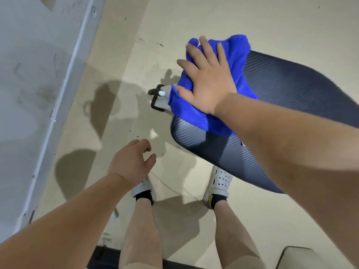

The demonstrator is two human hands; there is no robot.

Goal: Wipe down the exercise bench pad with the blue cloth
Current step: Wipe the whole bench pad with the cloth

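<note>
Blue cloth [240,57]: is lying bunched on the left end of the bench pad [291,90], under the right hand [209,80], with its left edge drooping slightly past the pad's end.
Bench pad: is acting as the surface here, dark and ribbed, running from the near middle of the scene out to the right; the part right of the cloth is showing bare.
Right hand: is reaching in from the right and pressing palm-down on the cloth, fingers [194,53] straight and spread, pointing far and left; the thumb is resting along the cloth's near-left edge.
Left hand [132,162]: is hanging in the air above the floor [194,20], near and left of the pad, fingers loosely curled around nothing.
Bench frame [158,98]: a grey foot with black ends is sticking out just left of the cloth, lower than the pad.
Shoes: a white perforated right shoe [218,181] is standing partly beneath the pad's near edge; the left shoe [142,188] is standing beside it, under the left hand.
Wall [29,74]: is running along the left, grey, edged by a pale metal strip [71,63].
</note>
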